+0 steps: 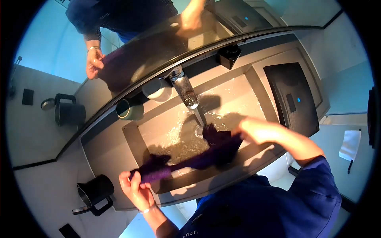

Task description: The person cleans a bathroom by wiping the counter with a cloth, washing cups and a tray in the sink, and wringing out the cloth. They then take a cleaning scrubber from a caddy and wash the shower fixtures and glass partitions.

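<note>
A dark purple cloth is stretched over the near side of a rectangular sink. My left hand, with a bracelet at the wrist, grips its left end near the sink's front left corner. The other end is in my right hand, whose fingers are partly blurred and hidden. Water runs from the chrome faucet into shallow water in the basin, just beyond the cloth's dark frilled part.
Behind the sink stand a green cup, a white bowl and a black square container below a mirror. A black kettle is at the left, a black case at the right. A white towel hangs far right.
</note>
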Tool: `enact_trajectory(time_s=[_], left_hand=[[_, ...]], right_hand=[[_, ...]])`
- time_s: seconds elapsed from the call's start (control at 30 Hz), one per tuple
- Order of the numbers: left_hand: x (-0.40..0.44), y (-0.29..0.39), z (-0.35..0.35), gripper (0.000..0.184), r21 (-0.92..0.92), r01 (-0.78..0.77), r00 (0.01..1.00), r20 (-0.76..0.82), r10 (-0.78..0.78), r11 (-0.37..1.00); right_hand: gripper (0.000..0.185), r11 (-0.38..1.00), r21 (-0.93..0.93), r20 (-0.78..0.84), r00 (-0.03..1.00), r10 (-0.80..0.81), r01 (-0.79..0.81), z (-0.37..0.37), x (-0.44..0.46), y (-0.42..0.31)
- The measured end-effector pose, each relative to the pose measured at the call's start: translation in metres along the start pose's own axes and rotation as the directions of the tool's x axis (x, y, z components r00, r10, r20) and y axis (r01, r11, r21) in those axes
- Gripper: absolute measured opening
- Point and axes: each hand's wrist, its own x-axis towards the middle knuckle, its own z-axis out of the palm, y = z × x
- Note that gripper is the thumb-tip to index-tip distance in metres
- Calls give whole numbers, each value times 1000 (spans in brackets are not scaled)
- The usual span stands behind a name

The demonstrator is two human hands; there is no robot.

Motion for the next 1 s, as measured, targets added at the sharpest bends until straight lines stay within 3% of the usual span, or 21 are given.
enact_trajectory(time_s=[0.07,0.13,0.2,0.23,0.27,0.3,0.33,0.37,0.4,0.47,0.5,0.57,0.6,0.63,0.67,0.7,0.73,0.8,0.87,0.93,1.0], left_hand=[[24,-11,20,21,37,-99,995,-13,99,994],[64,-39,36,26,75,-175,983,-42,178,982],[98,-76,41,37,170,-91,996,12,90,981],[110,-99,38,39,241,-85,996,41,77,967],[126,-135,26,42,627,-346,928,119,353,698],[111,-142,37,43,677,-431,897,250,364,597],[108,-164,31,44,688,-651,753,528,394,322],[102,-191,31,46,647,-696,718,626,304,312],[98,-222,25,64,645,-745,667,716,207,168],[64,-207,31,86,790,-606,787,580,-209,-94],[60,-196,25,93,760,-638,751,581,-314,-120],[71,-202,-12,101,610,-772,616,647,-450,-180],[87,-249,-53,95,234,-813,409,881,-238,-533],[73,-210,-39,86,393,-876,482,723,-495,-279],[62,-167,-18,78,579,-813,427,536,-729,-50],[70,-164,-14,67,561,-826,312,539,-783,57],[78,-160,2,62,665,-738,305,479,-823,113],[83,-191,22,55,631,-742,620,774,-126,226],[76,-200,66,49,643,-765,644,764,-26,-40],[52,-249,74,46,501,-864,503,862,-65,-42],[30,-237,84,43,445,-886,348,823,-449,128]], right_hand=[[20,988,43,-58,987,148,-146,-21,25,12],[25,982,37,-397,899,182,-183,-37,49,16],[39,980,-128,-649,760,34,-154,-24,67,45],[51,980,-52,-563,816,132,-195,-16,71,46],[49,979,-99,-586,805,89,-180,3,74,49],[41,980,14,-503,846,177,-196,22,79,53],[33,971,61,-457,858,234,-232,43,83,48],[26,994,29,-516,850,108,-108,78,92,62],[41,986,-22,-321,935,149,-165,92,96,57],[63,897,-427,-331,943,-32,-119,123,88,68],[77,861,-473,-176,978,114,-186,110,82,83],[71,871,-461,-136,984,117,-167,89,71,108],[68,891,-425,-100,986,130,-161,84,70,117],[53,943,-313,-245,969,32,-110,89,78,133],[39,935,79,-93,931,353,-347,54,82,103],[39,922,106,-346,856,384,-372,51,94,109],[40,910,135,-570,720,395,-391,56,106,117],[45,743,294,-601,488,633,-601,74,141,123],[39,712,161,-876,233,421,-684,113,174,95],[38,815,-137,-847,493,198,-563,141,185,65],[33,959,-210,-601,799,28,-192,150,174,78]])
